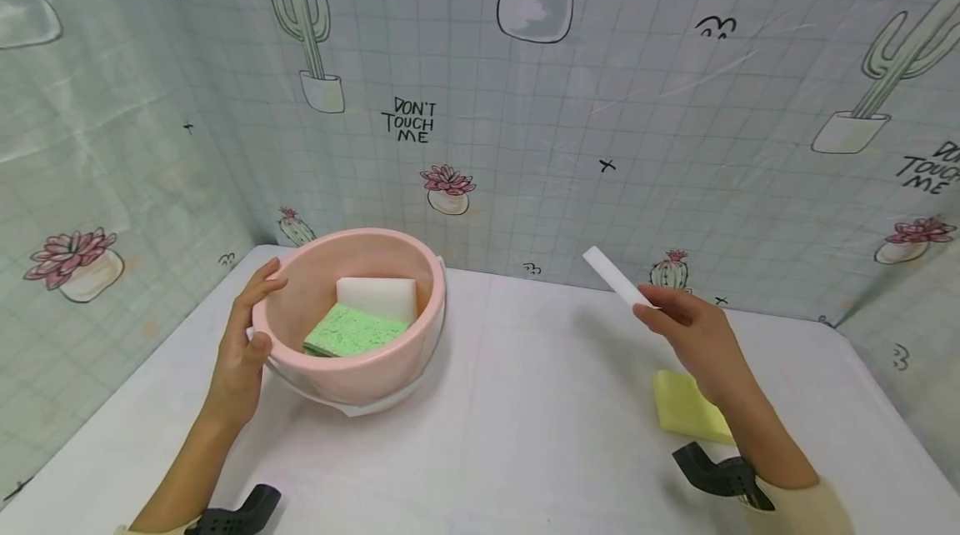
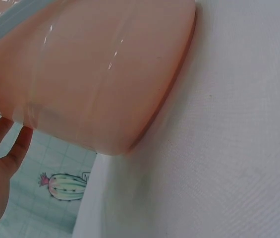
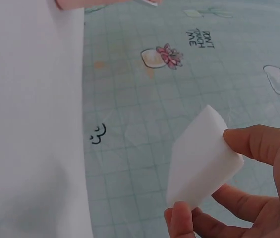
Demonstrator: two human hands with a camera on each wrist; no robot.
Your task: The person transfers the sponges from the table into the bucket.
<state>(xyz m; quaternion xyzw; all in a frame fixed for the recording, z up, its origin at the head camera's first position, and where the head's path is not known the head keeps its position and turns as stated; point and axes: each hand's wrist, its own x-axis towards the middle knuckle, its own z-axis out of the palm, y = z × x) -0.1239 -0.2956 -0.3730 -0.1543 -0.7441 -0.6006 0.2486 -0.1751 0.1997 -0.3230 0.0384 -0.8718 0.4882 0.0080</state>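
Observation:
A pink bucket (image 1: 352, 377) stands at the left of the white table, its mouth facing me. Inside it a white sponge (image 1: 378, 295) and a green sponge (image 1: 352, 333) lie together. My left hand (image 1: 242, 343) holds the bucket by its left rim; in the left wrist view some of its fingers (image 2: 18, 148) touch the outer wall. To the right, above the table, my right hand (image 1: 693, 335) pinches a second white sponge (image 1: 611, 272) between thumb and fingers. The right wrist view shows this sponge (image 3: 201, 158) as a thick white block.
A yellow sponge (image 1: 686, 408) lies on the table under my right forearm, partly hidden by it. The white table (image 1: 510, 435) ends at a hanging sheet (image 1: 525, 143) printed with cacti. A pale bucket handle (image 1: 408, 389) hangs round the bucket's front.

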